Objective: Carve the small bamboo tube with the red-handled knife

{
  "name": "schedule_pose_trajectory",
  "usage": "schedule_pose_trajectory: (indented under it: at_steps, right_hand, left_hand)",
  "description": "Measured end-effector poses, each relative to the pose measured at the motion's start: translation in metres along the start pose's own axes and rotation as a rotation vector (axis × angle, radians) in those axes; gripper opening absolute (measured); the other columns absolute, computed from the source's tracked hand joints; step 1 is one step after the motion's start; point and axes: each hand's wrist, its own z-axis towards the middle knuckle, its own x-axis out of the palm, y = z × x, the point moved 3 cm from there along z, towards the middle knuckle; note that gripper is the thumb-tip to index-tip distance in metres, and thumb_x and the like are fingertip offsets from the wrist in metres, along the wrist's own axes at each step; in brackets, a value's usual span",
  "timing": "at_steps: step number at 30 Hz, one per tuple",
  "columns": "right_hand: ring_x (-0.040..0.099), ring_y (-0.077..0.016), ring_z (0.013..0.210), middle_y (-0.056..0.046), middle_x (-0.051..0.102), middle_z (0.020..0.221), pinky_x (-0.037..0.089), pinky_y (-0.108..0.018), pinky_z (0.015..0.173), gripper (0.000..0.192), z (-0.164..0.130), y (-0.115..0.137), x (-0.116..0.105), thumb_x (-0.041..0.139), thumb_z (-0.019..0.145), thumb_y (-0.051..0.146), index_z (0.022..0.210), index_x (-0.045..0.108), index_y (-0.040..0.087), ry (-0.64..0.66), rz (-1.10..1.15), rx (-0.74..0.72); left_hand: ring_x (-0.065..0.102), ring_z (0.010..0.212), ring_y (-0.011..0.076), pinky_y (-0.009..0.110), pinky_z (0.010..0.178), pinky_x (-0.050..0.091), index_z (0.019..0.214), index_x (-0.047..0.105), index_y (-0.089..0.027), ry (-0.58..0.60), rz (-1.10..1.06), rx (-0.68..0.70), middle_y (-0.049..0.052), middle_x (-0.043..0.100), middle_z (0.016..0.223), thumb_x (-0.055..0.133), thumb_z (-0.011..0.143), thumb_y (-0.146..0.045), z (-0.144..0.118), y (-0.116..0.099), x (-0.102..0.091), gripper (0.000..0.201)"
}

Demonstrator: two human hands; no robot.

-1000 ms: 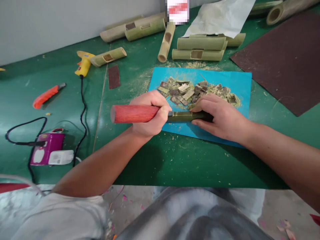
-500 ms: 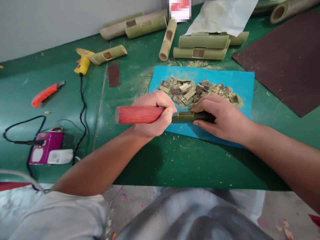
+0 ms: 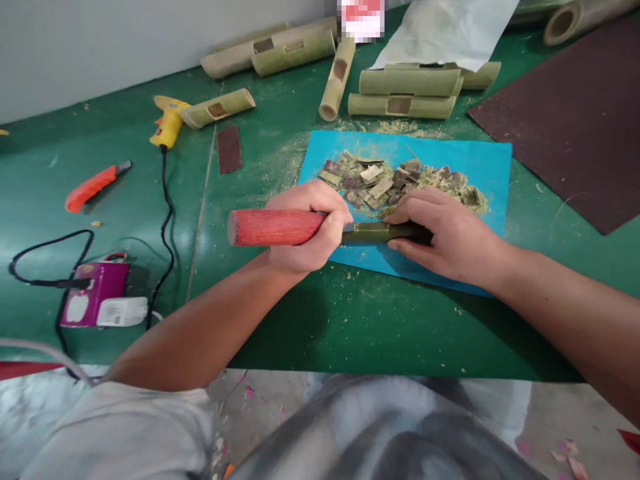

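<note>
Head view: red-handled tool worked along a thin bamboo stick on a blue mat.
Left hand (image 3: 310, 230) fisted around the red wooden handle (image 3: 270, 227); right hand (image 3: 443, 233) fingers curled, pinning the bamboo stick (image 3: 375, 232) at the blue mat (image 3: 487, 170) near edge, chip pile (image 3: 395, 183) just behind. Best kept pressed flat, strokes short, fingertips clear of the tool's tip.

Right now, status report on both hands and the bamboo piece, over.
Left hand shut on red wooden tool handle. Right hand pins dark green bamboo piece on blue mat. Pile of cut bamboo chips just behind.
</note>
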Motion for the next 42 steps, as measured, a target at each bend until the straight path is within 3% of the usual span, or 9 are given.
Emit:
schedule_pose_trajectory:
  at_steps: [16, 23, 29, 36, 42]
  right_hand:
    - [0.062, -0.0264, 0.086, -0.01, 0.068, 0.091, 0.047, -0.039, 0.076, 0.007, -0.005, 0.017, 0.002, 0.06, 0.093, 0.026, 0.094, 0.064, 0.021, -0.032, -0.157, -0.057]
    - [0.063, -0.0264, 0.087, -0.01, 0.069, 0.092, 0.049, -0.038, 0.075, 0.005, -0.006, 0.023, 0.01, 0.06, 0.092, 0.027, 0.091, 0.061, 0.022, -0.031, -0.204, -0.001]
    - [0.064, -0.0268, 0.084, -0.011, 0.068, 0.087, 0.05, -0.038, 0.072, 0.007, -0.007, 0.027, 0.014, 0.058, 0.091, 0.026, 0.088, 0.062, 0.02, -0.078, -0.245, -0.009]
    - [0.064, -0.026, 0.085, -0.009, 0.068, 0.086, 0.049, -0.037, 0.072, 0.013, -0.007, 0.029, 0.021, 0.065, 0.092, 0.032, 0.085, 0.061, 0.022, -0.086, -0.327, 0.017]
    - [0.06, -0.0229, 0.079, -0.007, 0.066, 0.083, 0.044, -0.034, 0.067, 0.017, -0.006, 0.029, 0.021, 0.066, 0.093, 0.033, 0.082, 0.06, 0.022, -0.071, -0.306, 0.024]
  left_hand:
    - [0.068, 0.062, 0.0115, 0.029, 0.062, 0.057, 0.077, 0.068, -0.023, -0.136, 0.003, 0.017, -0.002, 0.072, 0.07, 0.066, 0.1, -0.031, 0.003, -0.004, 0.007, 0.024]
    - [0.06, 0.053, 0.0124, 0.031, 0.051, 0.049, 0.069, 0.06, -0.024, -0.114, 0.048, -0.027, -0.001, 0.064, 0.064, 0.069, 0.098, -0.042, 0.005, -0.006, 0.012, 0.035]
    - [0.055, 0.055, 0.0095, 0.029, 0.053, 0.045, 0.072, 0.058, -0.021, -0.041, 0.068, -0.008, -0.002, 0.059, 0.064, 0.068, 0.099, -0.034, 0.01, -0.011, 0.018, 0.032]
    - [0.048, 0.053, 0.0083, 0.028, 0.053, 0.041, 0.067, 0.048, -0.02, -0.108, 0.077, 0.0, -0.004, 0.05, 0.06, 0.066, 0.101, -0.041, 0.009, -0.005, 0.023, 0.043]
    - [0.045, 0.051, 0.009, 0.031, 0.052, 0.036, 0.062, 0.044, -0.02, -0.099, 0.025, -0.02, -0.003, 0.047, 0.059, 0.063, 0.101, -0.04, 0.008, -0.001, 0.025, 0.048]
